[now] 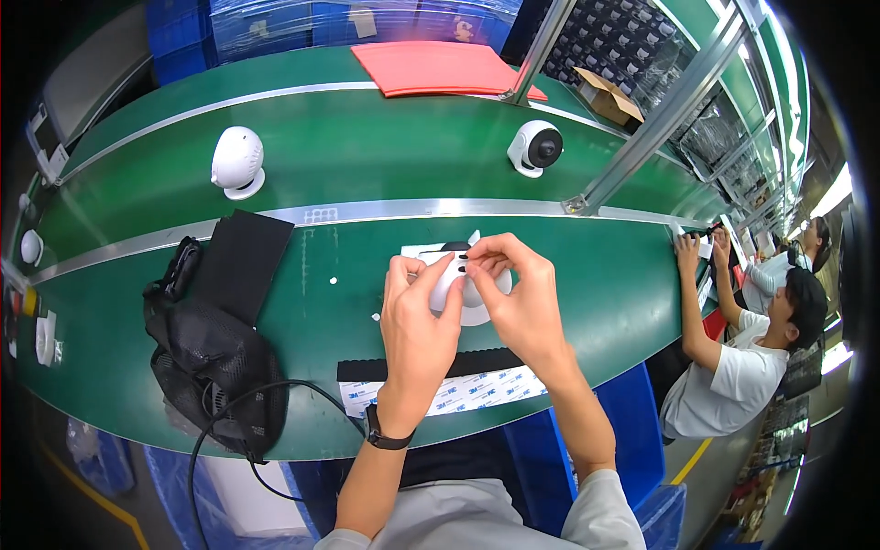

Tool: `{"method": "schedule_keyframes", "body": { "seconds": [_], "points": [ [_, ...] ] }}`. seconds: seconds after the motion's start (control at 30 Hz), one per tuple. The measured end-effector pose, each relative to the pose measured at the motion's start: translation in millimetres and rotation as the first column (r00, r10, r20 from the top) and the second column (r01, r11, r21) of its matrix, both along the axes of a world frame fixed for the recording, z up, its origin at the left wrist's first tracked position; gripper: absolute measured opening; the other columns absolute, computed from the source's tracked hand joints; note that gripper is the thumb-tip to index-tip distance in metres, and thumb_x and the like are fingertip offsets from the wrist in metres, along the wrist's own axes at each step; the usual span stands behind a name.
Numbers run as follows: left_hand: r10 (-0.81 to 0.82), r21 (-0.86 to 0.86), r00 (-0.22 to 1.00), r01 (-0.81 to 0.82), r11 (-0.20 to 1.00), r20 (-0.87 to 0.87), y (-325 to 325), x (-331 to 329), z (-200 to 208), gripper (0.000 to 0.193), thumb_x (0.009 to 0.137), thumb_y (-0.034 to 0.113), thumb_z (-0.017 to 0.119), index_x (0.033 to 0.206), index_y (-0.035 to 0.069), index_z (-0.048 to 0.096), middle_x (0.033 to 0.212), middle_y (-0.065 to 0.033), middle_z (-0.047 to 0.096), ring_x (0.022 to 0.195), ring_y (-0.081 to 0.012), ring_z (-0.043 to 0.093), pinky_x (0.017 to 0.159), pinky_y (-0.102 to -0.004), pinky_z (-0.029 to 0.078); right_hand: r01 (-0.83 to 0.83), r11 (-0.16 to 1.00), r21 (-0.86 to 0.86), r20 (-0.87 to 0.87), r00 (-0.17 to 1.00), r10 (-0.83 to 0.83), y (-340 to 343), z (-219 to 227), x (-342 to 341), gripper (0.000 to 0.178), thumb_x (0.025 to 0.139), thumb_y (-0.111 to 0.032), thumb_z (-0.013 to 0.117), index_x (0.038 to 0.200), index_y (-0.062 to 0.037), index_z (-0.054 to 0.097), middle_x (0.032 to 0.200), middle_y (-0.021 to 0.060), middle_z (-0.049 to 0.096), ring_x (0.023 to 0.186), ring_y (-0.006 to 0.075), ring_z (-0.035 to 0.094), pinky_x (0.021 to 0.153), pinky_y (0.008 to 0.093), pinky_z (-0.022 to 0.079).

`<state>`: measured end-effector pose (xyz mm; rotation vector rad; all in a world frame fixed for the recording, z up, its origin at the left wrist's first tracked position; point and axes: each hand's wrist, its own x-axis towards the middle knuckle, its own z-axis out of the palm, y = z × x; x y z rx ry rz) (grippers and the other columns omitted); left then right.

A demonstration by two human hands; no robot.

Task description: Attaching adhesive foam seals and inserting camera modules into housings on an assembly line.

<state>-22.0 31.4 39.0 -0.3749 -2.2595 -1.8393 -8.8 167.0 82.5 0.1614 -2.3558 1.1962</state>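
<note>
A white rounded camera (472, 297) on a round base stands on the green bench in front of me, partly hidden by my fingers. My left hand (420, 307) is closed around its left side, the thumb and forefinger pressed against the shell. From the right, my right hand (518, 291) has its thumb and forefinger pinched together at the shell's upper part. Two small dark pieces (463, 263) show at those fingertips; whether they are loose or stuck on cannot be told. Nearer to me lies a black strip (481, 363) above a white printed backing sheet (486, 392).
On the bench's left sit a black mesh bag (215, 357) with a cable and a black flat sheet (246, 266). Two white cameras, one left (237, 160) and one right (533, 148), stand on the conveyor strip. Red sheets (440, 67) lie beyond. Co-workers (733, 367) are at right.
</note>
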Motion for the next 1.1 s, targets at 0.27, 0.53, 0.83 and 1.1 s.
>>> {"method": "schedule_keyframes", "body": {
  "seconds": [0.27, 0.53, 0.83, 1.1],
  "points": [
    [-0.003, 0.020, 1.000, 0.003, 1.000, 0.008, -2.5, -2.4, -1.9, 0.030, 0.093, 0.009, 0.075, 0.122, 0.001, 0.076, 0.105, -0.0132, 0.056, 0.096, -0.0304, 0.062, 0.080, -0.0413, 0.052, 0.056, 0.995, 0.086, -0.024, 0.998, -0.054, -10.8, -2.0, -1.9, 0.016, 0.088, 0.008, 0.074, 0.102, 0.0053, 0.068, 0.090, 0.0104, 0.072, 0.080, 0.0170, 0.067, 0.077, 0.0308, 0.055],
    [-0.033, 0.026, 0.999, 0.034, 0.999, -0.008, -5.1, -8.9, -7.0, 0.028, 0.092, 0.008, 0.077, 0.118, 0.000, 0.077, 0.105, -0.0129, 0.057, 0.096, -0.0293, 0.062, 0.079, -0.0406, 0.052, 0.234, 0.896, 0.377, -0.177, 0.968, -0.178, -14.2, 5.4, 2.6, 0.032, 0.085, 0.007, 0.078, 0.113, 0.0018, 0.062, 0.092, 0.0117, 0.069, 0.084, 0.0214, 0.067, 0.079, 0.0337, 0.055],
    [-0.015, 0.089, 0.998, 0.020, 0.996, -0.058, -2.0, -17.2, -3.7, 0.016, 0.089, 0.011, 0.083, 0.098, -0.002, 0.079, 0.089, -0.0038, 0.053, 0.076, -0.0133, 0.048, 0.061, -0.0295, 0.038, 0.104, 0.994, 0.019, 0.069, 0.992, -0.105, 31.2, 1.1, 17.2, 0.007, 0.095, 0.000, 0.072, 0.098, 0.0061, 0.069, 0.089, 0.0077, 0.072, 0.083, 0.0123, 0.065, 0.080, 0.0279, 0.054],
    [-0.027, 0.090, 1.000, 0.025, 0.996, 0.014, -2.9, -17.2, -4.9, 0.018, 0.089, 0.013, 0.083, 0.096, -0.003, 0.078, 0.093, -0.0097, 0.059, 0.080, -0.0234, 0.062, 0.068, -0.0364, 0.051, 0.085, 0.991, 0.101, 0.094, 0.991, -0.095, 29.3, -1.7, 15.7, 0.006, 0.096, 0.002, 0.071, 0.098, 0.0070, 0.070, 0.084, 0.0077, 0.072, 0.076, 0.0123, 0.066, 0.074, 0.0275, 0.054]
  ]
}}
